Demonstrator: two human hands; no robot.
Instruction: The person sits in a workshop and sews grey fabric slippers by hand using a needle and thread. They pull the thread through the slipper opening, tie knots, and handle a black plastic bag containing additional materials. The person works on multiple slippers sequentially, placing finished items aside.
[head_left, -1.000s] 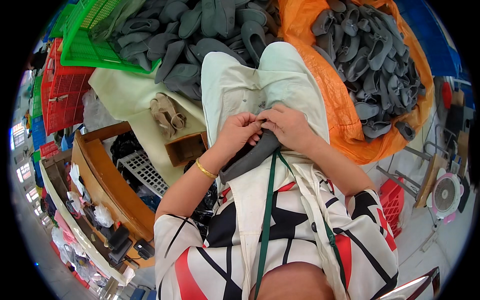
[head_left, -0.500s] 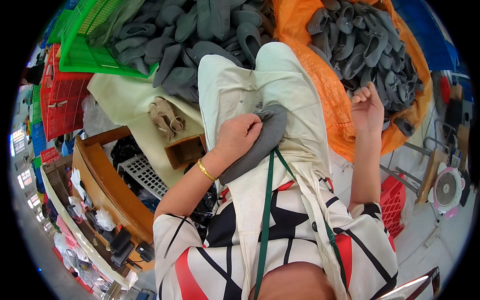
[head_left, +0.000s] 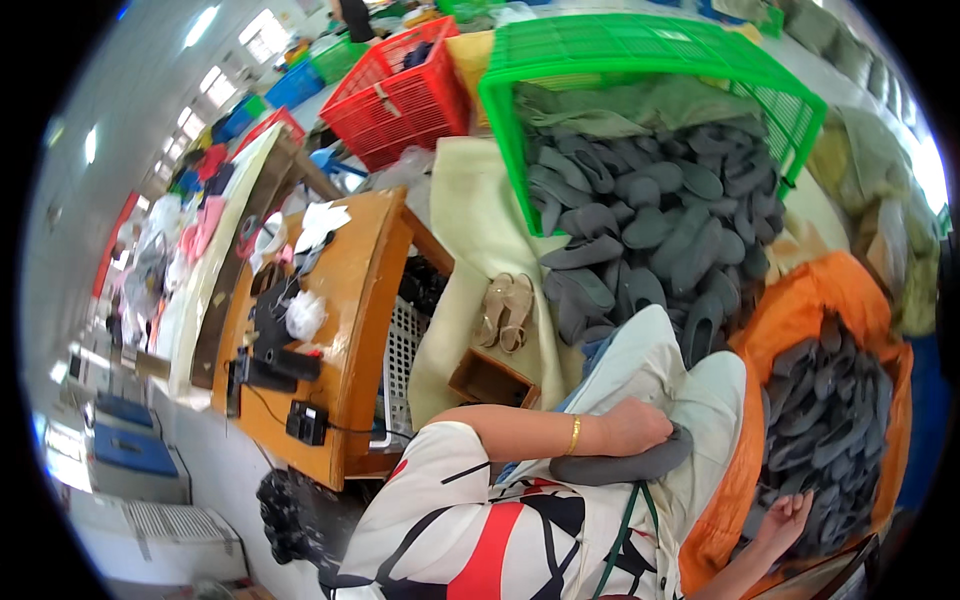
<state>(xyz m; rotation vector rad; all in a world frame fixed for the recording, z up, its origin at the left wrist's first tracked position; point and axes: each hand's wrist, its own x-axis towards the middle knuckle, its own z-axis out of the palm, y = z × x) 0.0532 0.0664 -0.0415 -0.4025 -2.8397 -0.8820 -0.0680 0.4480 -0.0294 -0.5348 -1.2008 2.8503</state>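
Note:
On my lap, over the pale apron (head_left: 640,370), lies a dark grey fabric shoe (head_left: 625,466). My left hand (head_left: 637,428), a gold bangle at its wrist, grips the shoe's upper edge with closed fingers. My right hand (head_left: 785,520) is held out to the right, in front of the orange sack (head_left: 740,480). Its fingers are curled together; anything pinched in them is too small to make out. Many similar grey shoes (head_left: 835,410) fill the sack.
A green crate (head_left: 640,45) tipped on its side spills grey shoes (head_left: 650,210) ahead of me. Beige sandals (head_left: 507,312) and a small wooden box (head_left: 490,380) sit left of my knees. Further left stands a wooden table (head_left: 365,330); a red crate (head_left: 400,110) is behind.
The view has swung left and tilted up, so the table and crates show more. My left hand still holds the shoe on my lap; my right hand stays out to the side.

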